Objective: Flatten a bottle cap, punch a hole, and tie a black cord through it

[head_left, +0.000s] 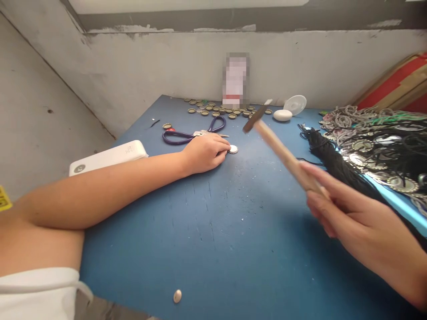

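Note:
My left hand [206, 153] rests on the table, its fingers drawn together at the edge of a bottle cap [233, 150] that lies flat with its pale side up. My right hand [347, 213] is wrapped round the wooden handle of a hammer [280, 153]. The hammer is raised, its dark metal head up and to the right of the cap, not touching it. Just behind my left hand lie purple-handled scissors [176, 137], with another bottle cap [167, 126] and a small red piece beside them.
Several bottle caps [215, 114] lie scattered along the table's [216, 249] back. A phone [235, 82] leans on the wall. Tangled cords with caps [363, 146] and a black cord bundle [323, 149] cover the right side. A white power bank [106, 158] lies left; a small bead [177, 296] sits in front.

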The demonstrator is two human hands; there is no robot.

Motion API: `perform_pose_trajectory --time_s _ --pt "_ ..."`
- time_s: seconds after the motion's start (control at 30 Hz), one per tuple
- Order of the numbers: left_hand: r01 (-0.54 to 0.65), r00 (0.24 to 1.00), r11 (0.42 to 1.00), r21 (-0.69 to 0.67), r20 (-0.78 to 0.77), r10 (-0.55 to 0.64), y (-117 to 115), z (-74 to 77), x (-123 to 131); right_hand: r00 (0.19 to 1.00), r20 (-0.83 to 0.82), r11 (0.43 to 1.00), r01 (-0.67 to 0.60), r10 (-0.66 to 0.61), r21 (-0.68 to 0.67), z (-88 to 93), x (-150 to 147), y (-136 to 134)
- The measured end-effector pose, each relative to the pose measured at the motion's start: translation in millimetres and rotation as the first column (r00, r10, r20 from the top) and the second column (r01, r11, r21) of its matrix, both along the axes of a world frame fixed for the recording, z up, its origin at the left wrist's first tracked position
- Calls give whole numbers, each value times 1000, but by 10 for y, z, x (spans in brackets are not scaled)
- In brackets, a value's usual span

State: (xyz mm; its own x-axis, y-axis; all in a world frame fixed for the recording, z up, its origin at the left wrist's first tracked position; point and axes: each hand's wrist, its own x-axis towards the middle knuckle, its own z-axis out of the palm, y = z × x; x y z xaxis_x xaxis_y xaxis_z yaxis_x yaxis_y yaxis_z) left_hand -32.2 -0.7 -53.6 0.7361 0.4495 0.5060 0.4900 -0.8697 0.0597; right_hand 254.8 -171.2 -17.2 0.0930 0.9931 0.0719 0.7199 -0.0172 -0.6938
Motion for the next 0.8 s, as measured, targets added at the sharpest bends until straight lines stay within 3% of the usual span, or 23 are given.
perform_pose_trajectory --time_s 0.07,0.13,0.2,0.3,0.53,0.67,0.73,0.8 --pt "2 1000 1000 -3 9 -2 3 -6 -1 993 -65 983 106 -97 152 1 10 -46" --pt "5 1000 1000 -18 13 -4 7 -13 -2 993 -22 975 117 -114 191 -12 28 -46" --pt "2 1000 999 -35 15 -2 6 -16 -3 996 86 997 -6 0 78 -35 44 -4" --pt "-13 1000 999 -35 3 13 -7 -6 -4 973 145 980 -166 181 -113 -63 44 78" --pt "-1 999 1000 10 -37 2 -29 19 5 986 127 983 -88 109 -160 -4 -10 74" --pt "20 1000 1000 4 -18 -20 -11 3 5 1000 -4 1000 -7 7 -8 11 -29 -55" --pt "23 1000 1000 2 -10 -23 -4 -6 7 993 -61 984 113 -105 138 2 -28 -99" --pt "23 1000 1000 -5 -2 -23 2 -13 9 987 -35 967 161 -157 197 -17 -14 -91"
